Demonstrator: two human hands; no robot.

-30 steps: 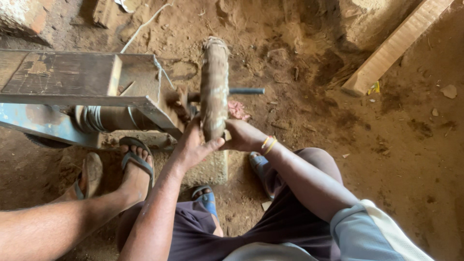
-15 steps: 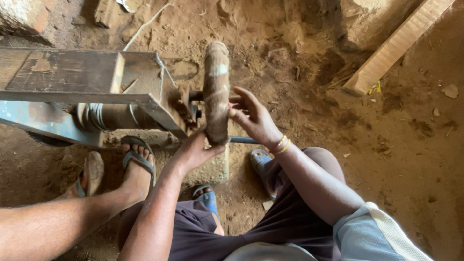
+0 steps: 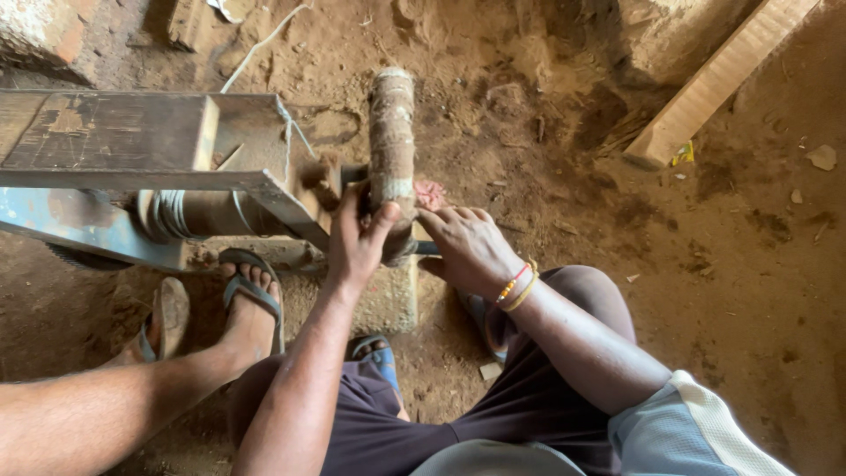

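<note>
Nearest the camera, dark shorts and a pale sleeve are seen, with two bare forearms reaching forward over the knees. A third limb, a leg coming in from the left, ends in a foot in a sandal planted on the dirt floor; whether it belongs to a co-worker cannot be told. A concrete block lies between the feet. Just beyond, the left hand is closed around the near rim of a round wheel, thumb on the right face and fingers on the left face, wrist straight and forearm in line with the wheel's edge. The right hand, banded at the wrist with bangles, is laid flat and half open against the wheel's right side, fingers spread toward the axle, gripping nothing that can be made out. The wheel stands upright on its edge, mounted beside a metal frame with a wound drum beneath it. It is judged to be heavy, stiff and rough, caked with dirt, so slipping is unlikely; the rim offers the surest hold, with both hands on opposite faces. Farther off, a wooden plank is propped at the upper right, and a thin cord trails over the floor at the top.
</note>
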